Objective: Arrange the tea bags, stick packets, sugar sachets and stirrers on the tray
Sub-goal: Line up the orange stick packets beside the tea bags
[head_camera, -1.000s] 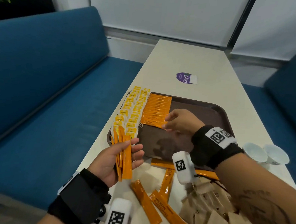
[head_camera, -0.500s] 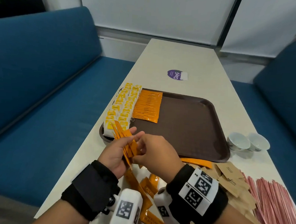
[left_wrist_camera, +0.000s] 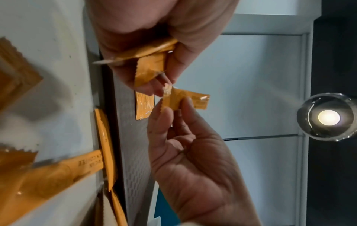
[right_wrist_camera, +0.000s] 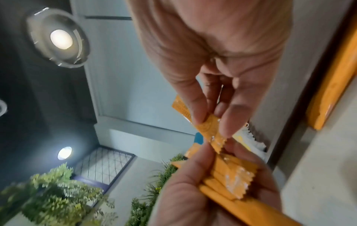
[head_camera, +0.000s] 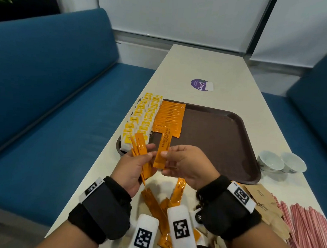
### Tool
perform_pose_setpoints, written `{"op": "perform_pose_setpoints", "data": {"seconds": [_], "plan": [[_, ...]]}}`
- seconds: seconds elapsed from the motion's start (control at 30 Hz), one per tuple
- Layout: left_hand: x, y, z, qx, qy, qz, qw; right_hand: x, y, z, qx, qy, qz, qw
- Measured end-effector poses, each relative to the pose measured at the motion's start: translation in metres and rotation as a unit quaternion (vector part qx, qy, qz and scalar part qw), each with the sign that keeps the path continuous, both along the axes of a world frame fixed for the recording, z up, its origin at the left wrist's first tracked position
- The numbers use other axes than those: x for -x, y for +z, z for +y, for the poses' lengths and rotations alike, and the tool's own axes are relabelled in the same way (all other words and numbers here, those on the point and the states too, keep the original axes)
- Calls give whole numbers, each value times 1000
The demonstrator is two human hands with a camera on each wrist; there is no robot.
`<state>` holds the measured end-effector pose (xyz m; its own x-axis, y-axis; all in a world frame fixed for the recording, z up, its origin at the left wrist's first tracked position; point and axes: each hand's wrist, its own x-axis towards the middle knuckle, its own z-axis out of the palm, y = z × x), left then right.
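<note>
The tabletop (head_camera: 209, 69) runs up the middle of the head view, and your tray (head_camera: 224, 138) sits across its centre so both hands reach it without stretching. Along the tray's left edge the tea bags (head_camera: 140, 120) lie in overlapping rows, and just right of them the sticks (head_camera: 168, 118) are fanned the same way, likely so each kind keeps its own column and the brown floor to the right stays free for what is left. At lower right of that view the stirrers (head_camera: 309, 226) and brown sachets (head_camera: 264, 203) wait off the tray, beside two cups (head_camera: 282, 163); more loose sticks (head_camera: 154, 203) lie at the bottom centre.

Your left hand (head_camera: 131, 171) acts as the magazine: its grip is curled around a bundle (head_camera: 140, 151), ends fanned upward so one can be peeled off. Your right hand (head_camera: 187, 166) does the dealing: thumb and fingertips are closed in a pinch on the lower end of a single stick (head_camera: 162, 152), held upright just above the tray's near edge. The row is only partly laid, so I judge this one goes next onto its near end.
</note>
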<state>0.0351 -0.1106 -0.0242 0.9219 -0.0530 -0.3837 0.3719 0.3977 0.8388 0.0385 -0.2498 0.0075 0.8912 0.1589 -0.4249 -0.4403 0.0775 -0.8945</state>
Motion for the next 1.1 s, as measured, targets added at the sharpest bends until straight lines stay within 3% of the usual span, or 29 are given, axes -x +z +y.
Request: {"op": "perform_pose_setpoints", "data": {"seconds": [0.2,0.4,0.6,0.7,0.83,0.97,1.1], "plan": [[5,-7,4,-50,-18,-26,998,-7,-5,8,-8,-37,21,999],[2,-11,7,-48,27,-29,998,2,-9,16,16,30,15,999],[-2,-8,11,-36,32,-10,999,-3,-5,17,6,-23,16,1000],[-5,-7,17,-22,24,24,999,-19,6,2,66,-44,-23,997],[-8,-7,23,1,7,59,998,-57,12,-27,215,-51,-45,974],[-11,-9,28,24,10,69,997,-94,2,-48,313,-4,12,950],[-13,-13,33,15,15,57,998,-115,-10,-48,342,46,86,935]]}}
